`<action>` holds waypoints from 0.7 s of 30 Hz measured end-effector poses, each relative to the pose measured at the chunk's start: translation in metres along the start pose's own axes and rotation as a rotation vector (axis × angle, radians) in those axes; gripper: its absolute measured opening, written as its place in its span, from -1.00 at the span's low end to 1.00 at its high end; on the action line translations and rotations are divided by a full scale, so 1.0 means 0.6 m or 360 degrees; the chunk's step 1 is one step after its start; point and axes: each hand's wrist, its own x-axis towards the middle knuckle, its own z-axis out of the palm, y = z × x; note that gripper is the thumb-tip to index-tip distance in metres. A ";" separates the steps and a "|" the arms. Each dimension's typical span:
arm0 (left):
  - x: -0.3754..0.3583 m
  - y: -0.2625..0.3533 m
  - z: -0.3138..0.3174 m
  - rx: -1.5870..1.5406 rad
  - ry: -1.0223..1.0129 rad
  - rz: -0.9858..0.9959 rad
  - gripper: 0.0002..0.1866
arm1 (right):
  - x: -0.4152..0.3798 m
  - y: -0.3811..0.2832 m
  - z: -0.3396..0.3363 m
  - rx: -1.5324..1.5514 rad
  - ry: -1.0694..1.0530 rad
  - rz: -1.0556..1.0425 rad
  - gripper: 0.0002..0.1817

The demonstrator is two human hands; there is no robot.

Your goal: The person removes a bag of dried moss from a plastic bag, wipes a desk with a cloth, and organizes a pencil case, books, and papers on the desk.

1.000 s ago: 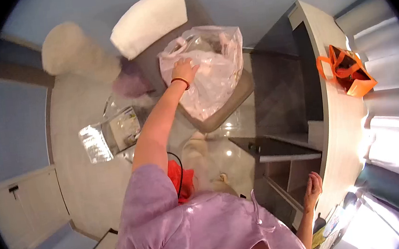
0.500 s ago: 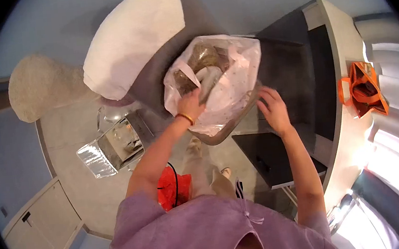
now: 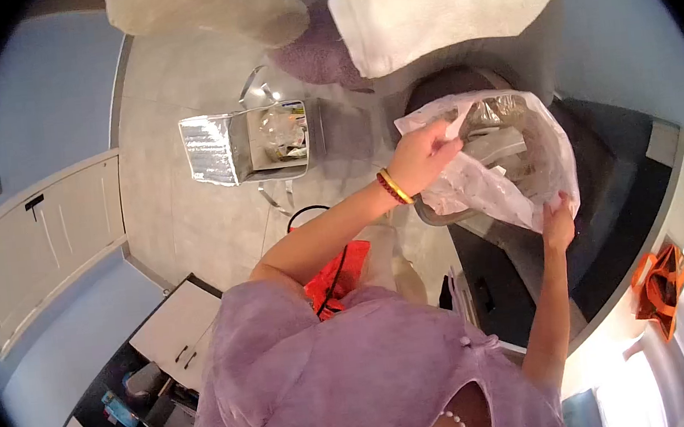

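Observation:
A large pinkish-white plastic bag (image 3: 477, 177) sits open, with clear packets (image 3: 494, 146) and other wrapped contents inside that I cannot make out. My left hand (image 3: 425, 156), with a yellow and dark red bracelet at the wrist, grips the bag's left edge near a handle. At the lower right of the bag, my right hand (image 3: 558, 224) pinches its rim between thumb and fingers. Beneath the bag shows the rounded rim of a grey-brown container or seat.
An open silver insulated bag (image 3: 208, 150) stands on the tiled floor (image 3: 150, 84) at the left. White cloth (image 3: 445, 6) lies over something behind the plastic bag. A red bag (image 3: 346, 272) is near my legs. An orange bag (image 3: 661, 290) hangs at the right.
My view has turned, so the bag appears further right. My right hand, apart from the bag before, now holds its rim. My left hand has the left edge raised, and the opening has changed shape.

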 end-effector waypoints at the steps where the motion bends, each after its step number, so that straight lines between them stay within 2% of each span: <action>1: 0.004 0.009 -0.008 0.0000 0.0013 0.0001 -0.79 | -0.018 -0.015 -0.032 0.0158 -0.0111 0.0176 -0.52; 3: 0.020 0.025 -0.003 -0.0022 0.0299 0.0548 -0.84 | -0.036 0.033 -0.041 0.0242 0.0347 0.0147 -0.59; 5: 0.025 0.035 -0.009 -0.0059 0.0340 0.0636 -0.85 | -0.052 0.049 -0.062 0.0196 0.0382 0.0228 -0.60; 7: 0.023 0.040 -0.009 -0.0015 0.0268 0.0779 -0.83 | -0.076 0.059 -0.069 -0.0260 0.0084 0.0202 -0.66; 8: 0.014 0.049 -0.011 -0.0209 -0.0004 0.0485 -0.83 | -0.079 0.081 -0.053 -0.0287 -0.0132 0.0128 -0.71; 9: 0.010 0.045 -0.005 -0.0214 -0.0016 0.0506 -0.83 | -0.083 0.106 -0.043 -0.0285 -0.0112 0.0142 -0.71; 11: 0.003 0.031 0.000 0.0099 -0.0059 0.0747 -0.79 | -0.102 0.119 -0.039 0.0164 0.0017 -0.0064 -0.79; 12: -0.004 0.025 -0.002 -0.0092 -0.0143 0.0643 -0.75 | -0.112 0.124 -0.038 0.0164 0.0013 -0.0051 -0.79; 13: -0.017 0.037 0.002 -0.0093 -0.0149 0.0645 -0.75 | -0.110 0.107 -0.048 0.0216 0.0042 -0.0193 -0.79; 14: -0.033 0.057 0.013 -0.0080 -0.0257 0.0752 -0.74 | -0.107 0.086 -0.057 0.0269 0.0080 -0.0330 -0.78; 15: -0.050 0.084 0.026 -0.0067 -0.0361 0.0868 -0.74 | -0.100 0.056 -0.063 0.0291 -0.0032 -0.0305 -0.75; 16: -0.073 0.120 0.039 -0.0151 -0.0479 0.0958 -0.74 | -0.096 0.030 -0.065 0.0190 0.0148 -0.0521 -0.71; 17: -0.099 0.158 0.043 -0.0229 -0.0595 0.1042 -0.74 | -0.075 0.024 -0.048 0.0182 0.0296 -0.0446 -0.63; 18: -0.128 0.199 0.036 -0.0289 -0.0681 0.1129 -0.74 | -0.042 0.067 -0.009 0.0323 0.0371 -0.0633 -0.52; 19: -0.152 0.229 0.027 -0.0351 -0.0770 0.1213 -0.74 | -0.057 0.030 -0.035 0.0332 0.0384 -0.0640 -0.52; 21: -0.193 0.254 0.006 -0.0433 -0.0762 0.1255 -0.74 | -0.125 -0.060 -0.127 -0.1112 -0.0175 -0.0452 -0.49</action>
